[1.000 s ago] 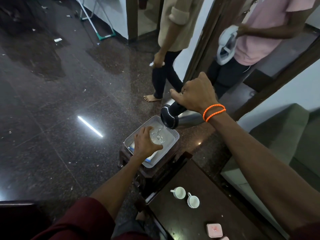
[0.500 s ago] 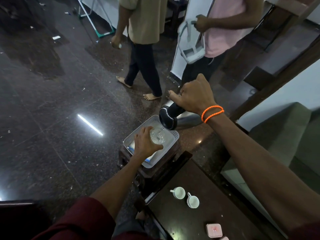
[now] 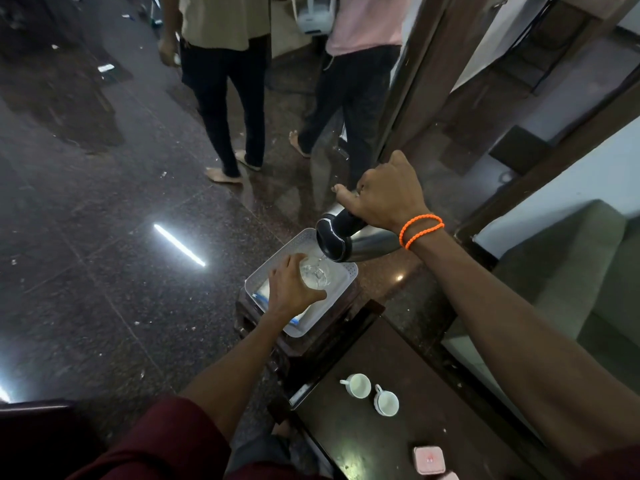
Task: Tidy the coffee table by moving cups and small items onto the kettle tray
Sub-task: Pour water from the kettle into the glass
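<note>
A steel kettle with a black lid (image 3: pixel 341 239) is tipped over a clear glass (image 3: pixel 314 273), and water runs from its spout into the glass. My right hand (image 3: pixel 389 195) grips the kettle's handle. My left hand (image 3: pixel 289 289) holds the glass over the white perforated tray (image 3: pixel 346 271), which sits on a small dark stand. Two white cups (image 3: pixel 358 385) (image 3: pixel 386 403) stand side by side on the dark coffee table (image 3: pixel 346 441). A small pink box (image 3: pixel 428 460) lies near the table's front edge.
Two people walk on the dark polished floor (image 3: pixel 104 237) just beyond the tray, one in black trousers (image 3: pixel 225 98), one in a pink shirt (image 3: pixel 363 26). A wooden door frame (image 3: pixel 419 81) rises behind the kettle. A green sofa (image 3: pixel 571 271) is at the right.
The two people have walked leftward and nearer to the tray. My hands hold the kettle and glass in nearly the same place, with the pouring continuing.
</note>
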